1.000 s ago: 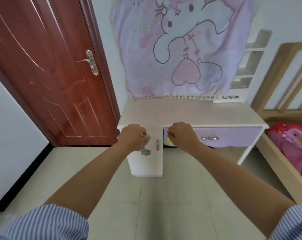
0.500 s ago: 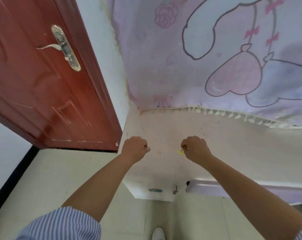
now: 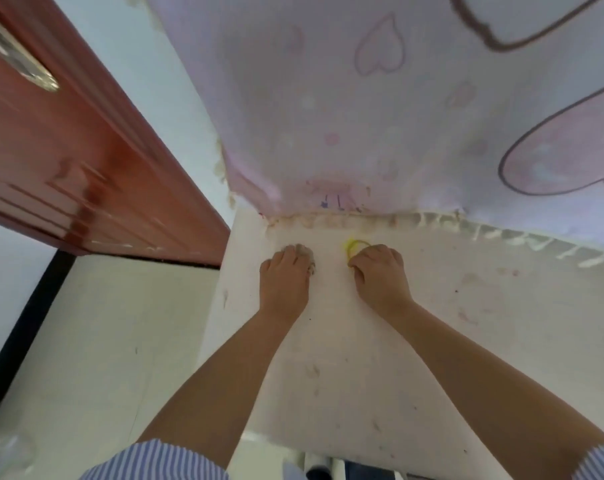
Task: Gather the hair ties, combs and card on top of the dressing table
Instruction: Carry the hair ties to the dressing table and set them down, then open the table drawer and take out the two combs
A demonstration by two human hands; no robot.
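Observation:
Both of my hands rest knuckles-up on the white dressing table top [image 3: 380, 341], near its back left corner. My left hand [image 3: 286, 275] is closed around a small pale object that peeks out past the fingertips; I cannot tell what it is. My right hand [image 3: 380, 275] pinches a thin yellow hair tie [image 3: 354, 244], whose loop lies on the table just beyond the fingers. No comb or card shows in this view.
A lilac cartoon-print cloth [image 3: 397, 116] hangs on the wall behind the table, its fringe touching the back edge. A red-brown door [image 3: 68, 150] stands to the left. Pale floor tiles [image 3: 103, 341] lie left of the table.
I have stepped closer and the view has tilted down onto the table. Both hands have moved forward from the front edge to the back of the top, and the yellow loop now shows.

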